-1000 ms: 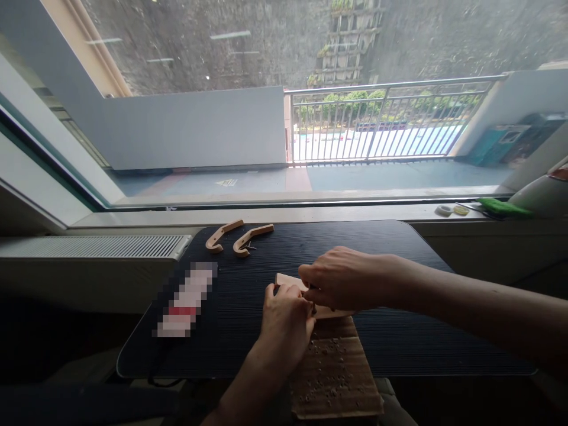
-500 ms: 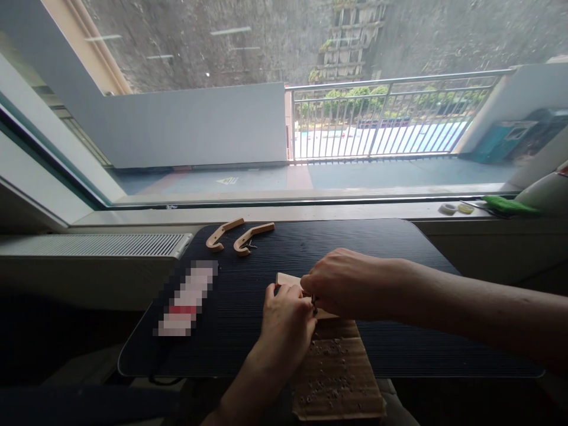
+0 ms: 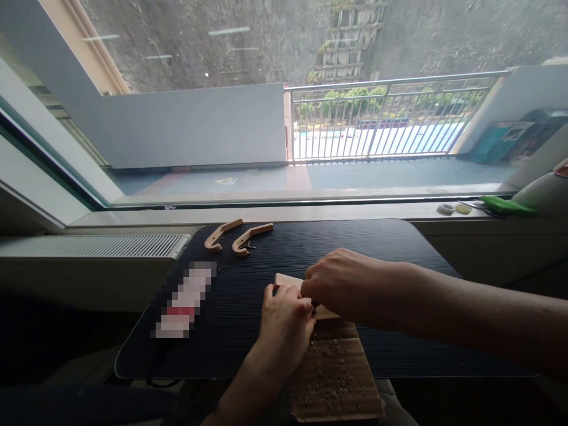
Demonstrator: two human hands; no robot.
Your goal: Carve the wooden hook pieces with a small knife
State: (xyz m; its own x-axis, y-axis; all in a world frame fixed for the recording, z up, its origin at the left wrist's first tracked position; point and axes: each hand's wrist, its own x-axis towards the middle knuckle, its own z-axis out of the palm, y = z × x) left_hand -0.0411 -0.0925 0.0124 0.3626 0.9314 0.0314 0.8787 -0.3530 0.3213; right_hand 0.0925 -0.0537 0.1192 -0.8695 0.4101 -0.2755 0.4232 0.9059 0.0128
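Note:
A pale wooden piece (image 3: 286, 279) lies on the black table (image 3: 377, 248), mostly covered by both hands. My left hand (image 3: 284, 322) is closed over its near end, pressing it down. My right hand (image 3: 344, 284) is closed above it, pinching a small dark thing (image 3: 314, 307) that I cannot make out, right where the two hands meet. A brown cardboard sheet (image 3: 332, 376) strewn with wood shavings lies just under the hands at the table's front edge.
Two curved wooden hooks (image 3: 222, 233) (image 3: 251, 236) lie at the table's back left, a small screw beside them. A blurred-out long object (image 3: 184, 300) lies at the left. A radiator grille (image 3: 93, 245) runs on the left; tape rolls (image 3: 452, 208) and a green item (image 3: 506, 206) rest on the sill.
Both hands stay on the wooden piece; the right hand has shifted slightly. The view has barely moved.

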